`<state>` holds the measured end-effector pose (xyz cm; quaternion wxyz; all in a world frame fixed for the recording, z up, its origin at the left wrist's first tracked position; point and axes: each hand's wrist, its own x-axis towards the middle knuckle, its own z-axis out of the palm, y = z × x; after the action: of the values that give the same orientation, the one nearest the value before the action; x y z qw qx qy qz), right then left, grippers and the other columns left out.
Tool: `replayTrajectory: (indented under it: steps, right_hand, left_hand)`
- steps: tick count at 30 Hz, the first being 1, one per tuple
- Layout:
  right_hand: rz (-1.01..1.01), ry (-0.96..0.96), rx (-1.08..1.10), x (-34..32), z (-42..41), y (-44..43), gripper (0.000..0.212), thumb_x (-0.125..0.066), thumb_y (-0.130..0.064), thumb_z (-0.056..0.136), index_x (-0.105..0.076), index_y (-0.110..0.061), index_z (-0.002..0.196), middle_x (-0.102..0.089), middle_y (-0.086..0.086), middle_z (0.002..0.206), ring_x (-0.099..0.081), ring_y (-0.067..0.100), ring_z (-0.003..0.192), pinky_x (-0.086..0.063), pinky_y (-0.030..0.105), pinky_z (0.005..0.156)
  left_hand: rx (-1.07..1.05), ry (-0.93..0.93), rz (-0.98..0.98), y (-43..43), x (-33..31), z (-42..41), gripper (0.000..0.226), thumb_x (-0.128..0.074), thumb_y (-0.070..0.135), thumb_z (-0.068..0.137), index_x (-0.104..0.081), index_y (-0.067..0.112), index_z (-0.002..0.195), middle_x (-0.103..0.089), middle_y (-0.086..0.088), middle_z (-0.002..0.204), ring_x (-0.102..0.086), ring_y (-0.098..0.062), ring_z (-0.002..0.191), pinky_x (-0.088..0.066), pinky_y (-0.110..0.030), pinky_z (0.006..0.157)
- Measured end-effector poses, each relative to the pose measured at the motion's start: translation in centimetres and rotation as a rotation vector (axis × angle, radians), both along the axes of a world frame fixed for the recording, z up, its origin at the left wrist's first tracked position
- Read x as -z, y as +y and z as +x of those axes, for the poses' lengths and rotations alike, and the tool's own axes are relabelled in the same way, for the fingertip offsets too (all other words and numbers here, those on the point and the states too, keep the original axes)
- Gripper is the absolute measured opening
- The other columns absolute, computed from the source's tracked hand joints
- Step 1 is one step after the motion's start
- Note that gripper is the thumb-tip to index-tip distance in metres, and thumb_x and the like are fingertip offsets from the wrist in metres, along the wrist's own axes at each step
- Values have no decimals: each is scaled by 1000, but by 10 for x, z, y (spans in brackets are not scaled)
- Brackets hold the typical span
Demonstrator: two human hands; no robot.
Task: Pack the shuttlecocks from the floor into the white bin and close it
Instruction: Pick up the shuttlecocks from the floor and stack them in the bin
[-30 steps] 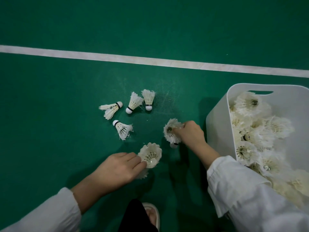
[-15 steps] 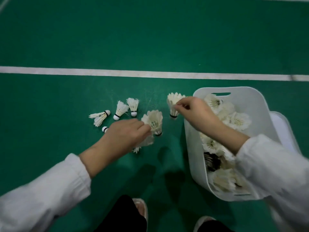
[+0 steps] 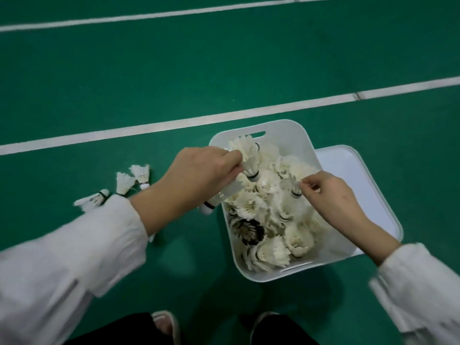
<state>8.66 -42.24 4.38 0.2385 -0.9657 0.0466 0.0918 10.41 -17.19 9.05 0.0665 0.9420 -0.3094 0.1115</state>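
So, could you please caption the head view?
Left hand and right hand hold shuttlecocks at the white bin; others lie on floor.

Three shuttlecocks [image 3: 123, 183] lie loose on the green floor [image 3: 224, 70], left of the one white bin [image 3: 286, 138], with one lid [image 3: 348, 170] beside it. The left hand [image 3: 199, 175] holds two more and the right hand [image 3: 328, 195] one. The heap inside is too dense to count, apart from one dark shuttlecock [image 3: 249, 230]. Two white lines [image 3: 174, 123] cross the floor.
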Motion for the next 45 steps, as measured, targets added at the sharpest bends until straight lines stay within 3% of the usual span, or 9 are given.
replayTrajectory:
  steps: [11, 15, 20, 24, 29, 32, 37, 43, 45]
  right_hand:
    - [-57, -268, -40, 18, 35, -8, 27, -48, -24, 95, -71, -10, 93, -64, 10, 94, -58, 27, 87, -40, 32, 71]
    - [-232, -25, -144, 37, 25, -8, 28, -45, -18, 94, -68, -2, 87, -63, 15, 88, -59, 33, 85, -38, 31, 68]
    - [89, 123, -26, 25, 3, -10, 30, -51, -28, 93, -69, -8, 80, -64, 4, 65, -55, 16, 62, -38, 25, 58]
    - [-40, 80, -31, 42, 13, -13, 27, -51, -24, 94, -71, -6, 94, -71, 11, 93, -62, 31, 92, -42, 29, 76]
    - [-145, 151, -65, 62, 25, -11, 29, -47, -17, 90, -67, 4, 84, -67, 21, 84, -61, 38, 86, -45, 33, 70]
    - [-218, 161, -127, 42, 23, -9, 29, -47, -18, 90, -62, -4, 111, -58, 15, 114, -58, 36, 101, -46, 35, 83]
    - [1, -257, -379, 0, 2, 0, 40, -53, -15, 89, -45, -21, 129, -39, -4, 135, -62, 21, 84, -53, 40, 67]
    - [99, -178, -535, 2, 0, 17, 63, -61, -17, 86, -26, -27, 137, -32, -11, 143, -47, 4, 82, -53, 33, 70]
    - [90, -212, -588, 1, 2, 20, 52, -62, -18, 86, -37, -23, 132, -36, -9, 141, -52, 7, 84, -51, 30, 66]
  left_hand:
    - [-367, 78, -249, -47, 51, -33, 22, -51, 38, 87, -61, 19, 84, -58, 4, 53, -52, -23, 44, -28, -21, 40]
    - [-382, 104, -236, -46, 51, -28, 21, -52, 36, 88, -61, 17, 86, -58, 2, 54, -49, -22, 43, -19, -16, 42]
    - [-356, 110, -222, -47, 51, -21, 24, -49, 37, 88, -62, 17, 84, -59, 4, 56, -52, -22, 46, -22, -15, 43]
    - [-323, 100, -207, -53, 53, -20, 22, -52, 35, 87, -62, 16, 81, -57, 3, 55, -50, -22, 45, -21, -17, 42]
    - [-273, 118, -194, -56, 58, -26, 22, -51, 33, 88, -61, 15, 79, -54, 3, 55, -47, -21, 47, -32, -23, 39]
    - [-258, 175, -230, -55, 59, -27, 15, -59, 27, 88, -61, 13, 82, -56, 1, 60, -46, -20, 50, -35, -26, 42]
    - [-235, 212, -243, -58, 58, -27, 15, -58, 28, 88, -62, 14, 85, -60, 1, 65, -53, -21, 56, -39, -28, 43]
    - [-204, 228, -290, -60, 51, -29, 14, -61, 25, 87, -61, 13, 81, -58, 0, 61, -44, -18, 51, -30, -25, 44]
    - [-198, 267, -297, -59, 50, -31, 16, -57, 28, 89, -61, 14, 85, -58, 2, 67, -45, -15, 57, -31, -26, 49]
